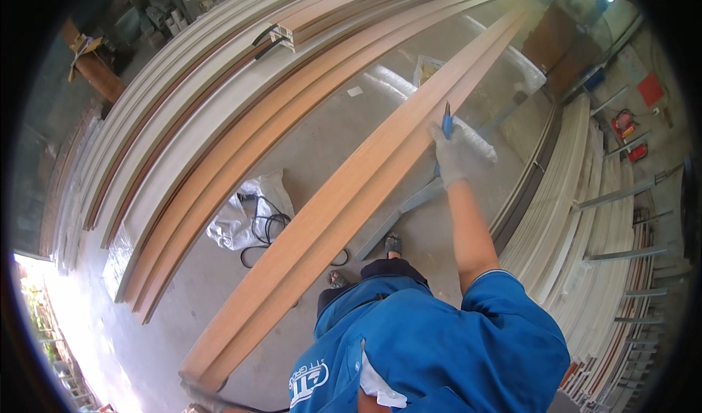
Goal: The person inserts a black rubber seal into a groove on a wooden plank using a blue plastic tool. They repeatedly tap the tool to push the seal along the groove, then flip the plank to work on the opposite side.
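Observation:
A long wood-grain profile (351, 175) with a stepped face runs diagonally from the lower left to the far upper right. My right hand (452, 157), in a pale glove, is closed around a blue utility knife (447, 122) beside the profile's right edge. The knife's tip points up and away from me. My left hand (201, 392), also gloved, grips the near end of the same profile at the lower left. The frame's rim cuts off part of that hand and its forearm.
Several white and brown profiles (183, 139) lie side by side on the left. A crumpled white bag (252, 212) with a black cable (272, 226) is on the floor beneath. Long pale strips (559, 201) rest on a metal rack (621, 190) at right. A grey support beam (402, 212) crosses below the profile.

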